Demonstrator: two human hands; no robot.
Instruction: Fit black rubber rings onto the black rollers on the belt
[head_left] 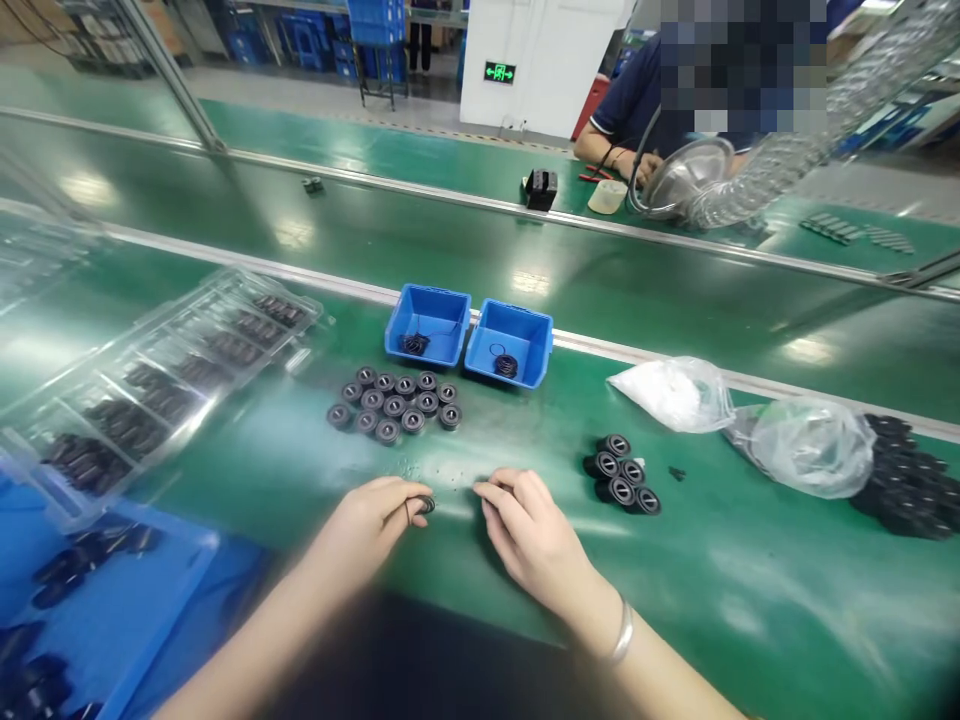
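Near the front of the green table, my left hand (pixel 386 510) pinches a small round black part (pixel 426 505) between thumb and fingers. To its right, my right hand (pixel 529 525) has its fingers curled and pressed together low over the table; anything in its fingertips is too small to name. Beyond my left hand stands a group of round black parts (pixel 394 405) in rows. A smaller cluster of black cylindrical parts (pixel 621 490) sits right of my right hand. Two blue bins, the left (pixel 444 352) and the right (pixel 525 375), hold thin black rings.
A clear divided tray (pixel 180 430) of black parts lies left, above a blue tray (pixel 187 590). Plastic bags (pixel 814 445) and a black pile (pixel 911 485) are at right. Across the line, a person's hand (pixel 646 168) is near a ducted hood (pixel 690 180).
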